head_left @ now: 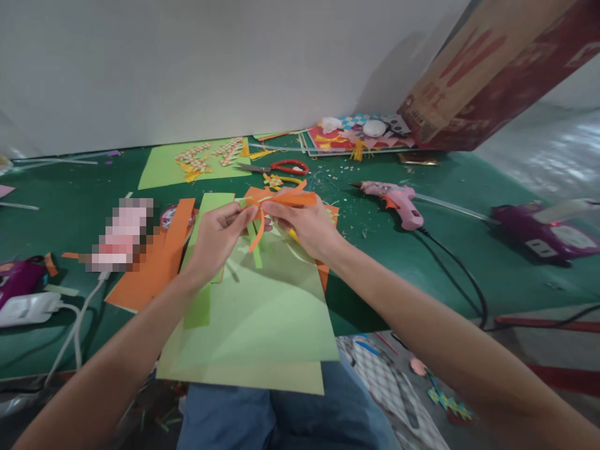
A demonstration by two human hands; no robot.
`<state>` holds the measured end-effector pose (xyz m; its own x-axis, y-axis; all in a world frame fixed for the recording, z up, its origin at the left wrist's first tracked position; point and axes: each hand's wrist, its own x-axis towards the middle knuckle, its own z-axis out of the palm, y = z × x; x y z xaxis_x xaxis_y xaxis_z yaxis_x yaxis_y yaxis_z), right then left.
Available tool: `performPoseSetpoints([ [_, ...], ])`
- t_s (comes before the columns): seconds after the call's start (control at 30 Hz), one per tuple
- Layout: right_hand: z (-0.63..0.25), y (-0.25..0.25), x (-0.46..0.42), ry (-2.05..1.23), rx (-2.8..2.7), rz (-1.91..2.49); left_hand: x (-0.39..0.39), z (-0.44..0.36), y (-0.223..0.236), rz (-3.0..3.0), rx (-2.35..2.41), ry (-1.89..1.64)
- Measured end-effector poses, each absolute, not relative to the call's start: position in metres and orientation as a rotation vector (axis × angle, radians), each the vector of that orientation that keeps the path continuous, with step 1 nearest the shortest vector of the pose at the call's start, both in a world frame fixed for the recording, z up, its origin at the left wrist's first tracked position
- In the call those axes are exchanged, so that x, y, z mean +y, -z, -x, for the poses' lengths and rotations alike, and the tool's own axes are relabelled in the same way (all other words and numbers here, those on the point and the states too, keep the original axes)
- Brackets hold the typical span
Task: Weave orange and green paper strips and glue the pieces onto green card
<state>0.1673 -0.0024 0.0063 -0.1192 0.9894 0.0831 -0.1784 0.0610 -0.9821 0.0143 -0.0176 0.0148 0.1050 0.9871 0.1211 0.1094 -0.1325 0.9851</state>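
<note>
Orange and green paper strips (255,236) are gathered between both hands, above the green paper sheets (276,312) at the table's front edge. My left hand (225,228) pinches the strips from the left with thumb and fingers. From the other side my right hand (304,225) grips them, a wider orange piece showing above its fingers. Loose strip ends hang below the fingertips. How the strips cross is partly hidden by the fingers. Red-handled scissors (285,167) lie just beyond the hands.
A pink glue gun (396,199) rests to the right, its black cord trailing off the table. Woven paper pieces (194,156) lie on a green sheet at the back. Orange paper (154,275) is on the left, a purple power strip (544,231) far right, a box (492,75) behind.
</note>
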Motion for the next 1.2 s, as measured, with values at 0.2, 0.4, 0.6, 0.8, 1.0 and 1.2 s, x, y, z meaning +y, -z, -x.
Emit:
performPoseSetpoints([
  [0.2, -0.1661, -0.0042, -0.0013, -1.402, -1.094, 0.955, -0.0171, -0.0153, -0.0142, -1.505, 1.172, -1.133],
  [0.4, -0.1646, -0.0025, -0.0017, -1.410, -1.056, 0.940, -0.0144, -0.0145, -0.0099, -1.502, 1.229, -1.138],
  [0.6, -0.1658, -0.0042, -0.0017, -1.452, -1.137, 0.933, -0.0148, -0.0179, -0.0110, -1.408, 1.111, -1.183],
  [0.8, -0.1677, -0.0059, -0.0021, -1.426, -1.173, 0.951, -0.0149, -0.0162, -0.0115, -1.404, 1.112, -1.226],
  [1.0, -0.1658, -0.0017, -0.0018, -1.389, -1.121, 0.971, -0.0145, -0.0177, -0.0100, -1.378, 1.110, -1.203],
  [1.2, -0.1656, -0.0013, -0.0004, -1.419, -1.096, 0.973, -0.0143, -0.0179, -0.0088, -1.345, 1.148, -1.197],
])
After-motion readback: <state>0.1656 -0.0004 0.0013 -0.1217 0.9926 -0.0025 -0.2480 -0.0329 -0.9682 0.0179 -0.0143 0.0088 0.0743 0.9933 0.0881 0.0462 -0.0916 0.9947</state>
